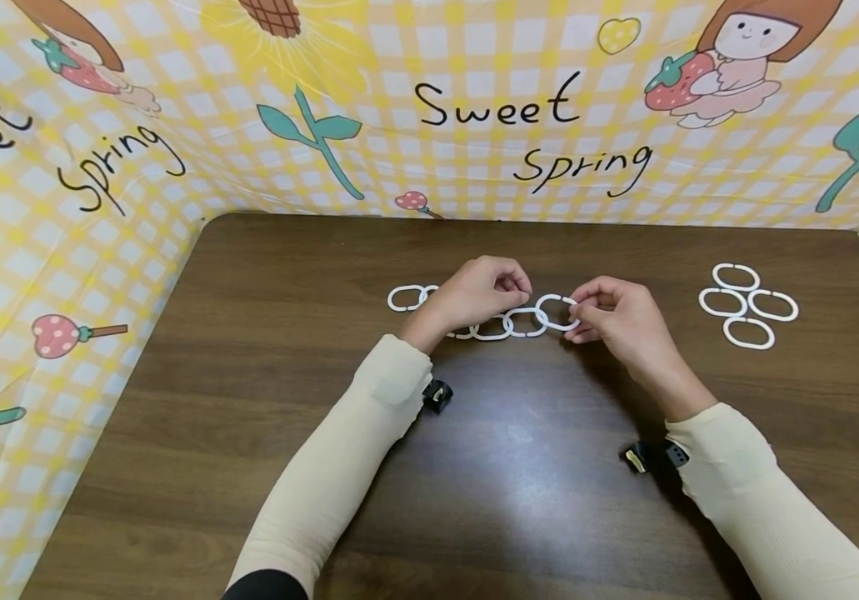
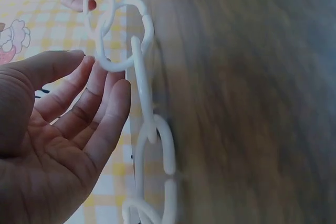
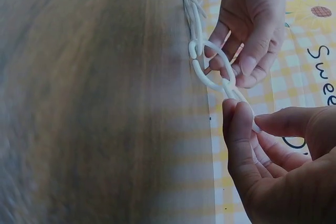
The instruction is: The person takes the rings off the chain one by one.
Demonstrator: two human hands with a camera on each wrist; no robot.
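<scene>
A chain of white plastic C-shaped links (image 1: 491,337) runs across the dark wooden table, its left end showing beyond my left wrist. My right hand (image 1: 627,321) pinches the chain's right end link (image 1: 553,297) between thumb and fingers. In the right wrist view that end link hooks through the neighbouring link (image 3: 227,59). My left hand (image 1: 483,292) is just above and behind the chain. Its fingers are loosely bent, thumb apart from them, fingertips close beside a link (image 2: 115,67) in the left wrist view. Part of the chain is hidden behind the left hand and wrist.
Several loose white links (image 1: 748,347) lie grouped on the right side of the table (image 1: 519,500). A yellow checked cloth (image 1: 474,50) with printed pictures hangs behind the table and along its left side. Small black devices (image 1: 438,395) are strapped at both wrists.
</scene>
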